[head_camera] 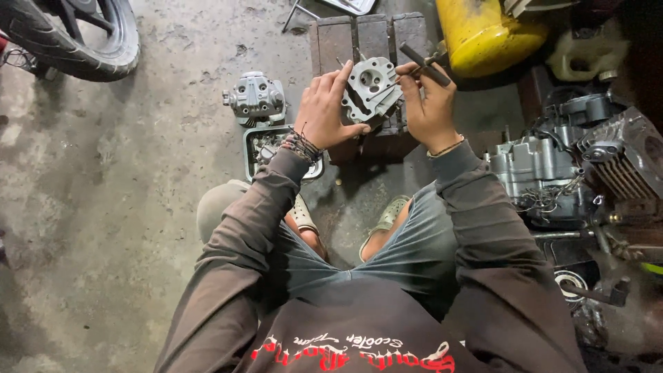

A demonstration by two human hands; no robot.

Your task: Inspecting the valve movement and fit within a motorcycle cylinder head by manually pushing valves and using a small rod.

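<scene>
**Head view: cylinder head gripped over the wood block**

Head camera looks down on a grey cylinder head (pixel 371 90), held upright on a dark wood block (pixel 369 41) lying on the concrete floor (pixel 103 207). The left hand (pixel 324 110) wraps its left edge, fingers spread over the top, thumb pressed under. The right hand (pixel 428 103) pinches a thin dark tool (pixel 424 64) between fingertips, its lower end against the head's face.

Just left of the block sits a second grey casting (pixel 255 98), and below it a small tray (pixel 266 148) of loose parts, partly hidden by the left wrist. A yellow tank (pixel 483 31) lies beyond the right hand. An engine (pixel 552 173) stands to the right, near the person's knee. A tyre (pixel 76 34) shows at the far upper left.
</scene>
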